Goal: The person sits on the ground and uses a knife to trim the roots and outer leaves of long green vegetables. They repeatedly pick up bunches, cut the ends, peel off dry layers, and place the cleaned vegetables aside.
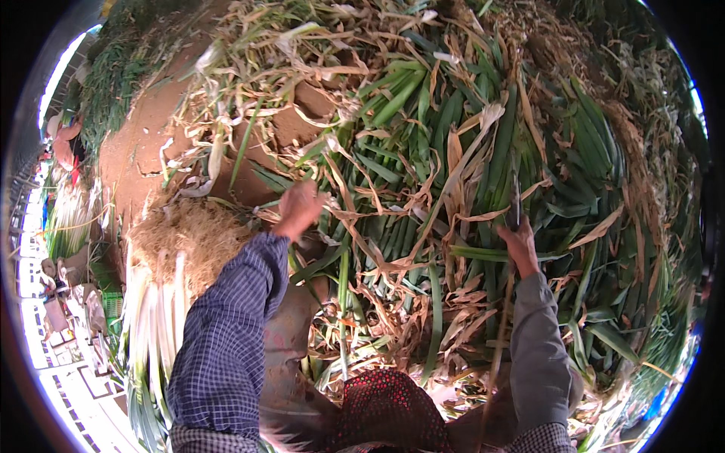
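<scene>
My right hand [520, 246] is closed around a knife [515, 195], whose narrow dark blade points away from me among green leaves. Around it lies a wide heap of cut green leek or scallion leaves [391, 238] with dry brown leaves strewn over them. My left hand [300, 209] hangs blurred at the left edge of this heap, close to some dry leaf strips. Its fingers look partly curled, and whether anything is between them is unclear. Left of that arm, a bundle of long white-stemmed leeks or scallions [161, 317] lies with its tangled roots [187, 240] pointing away from me.
Bare reddish soil [141, 141] shows at the upper left. Dry husks and trimmings [272, 73] litter the far side. A co-worker [65, 144] is at the far left, near another white-stemmed bundle [71, 218] and a green plastic crate [112, 311]. More greens [662, 317] pile up at right.
</scene>
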### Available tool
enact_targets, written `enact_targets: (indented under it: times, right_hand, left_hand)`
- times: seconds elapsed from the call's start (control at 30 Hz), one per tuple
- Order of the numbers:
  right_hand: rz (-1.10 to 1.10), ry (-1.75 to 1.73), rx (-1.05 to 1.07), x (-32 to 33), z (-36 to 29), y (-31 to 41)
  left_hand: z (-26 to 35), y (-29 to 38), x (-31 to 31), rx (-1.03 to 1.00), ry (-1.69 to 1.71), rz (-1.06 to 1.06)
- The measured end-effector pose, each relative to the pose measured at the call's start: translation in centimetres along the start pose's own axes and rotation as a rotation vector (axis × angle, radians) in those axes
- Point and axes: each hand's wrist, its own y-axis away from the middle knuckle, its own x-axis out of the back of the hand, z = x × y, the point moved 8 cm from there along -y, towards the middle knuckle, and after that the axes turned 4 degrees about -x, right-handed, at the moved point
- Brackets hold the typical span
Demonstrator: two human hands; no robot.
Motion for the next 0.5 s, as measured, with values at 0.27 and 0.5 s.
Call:
enact_targets:
  times: [0.27,0.5]
  right_hand:
    - [-0.059,0.184,0.016,-3.4,5.9,-1.3]
    - [-0.005,0.244,0.04,-3.7,4.6,-2.2]
  left_hand:
    - [-10.1,-10.7,-10.7,0.31,0.167,-0.016]
    - [-9.4,-14.8,-13.5,0.098,0.008,0.273]
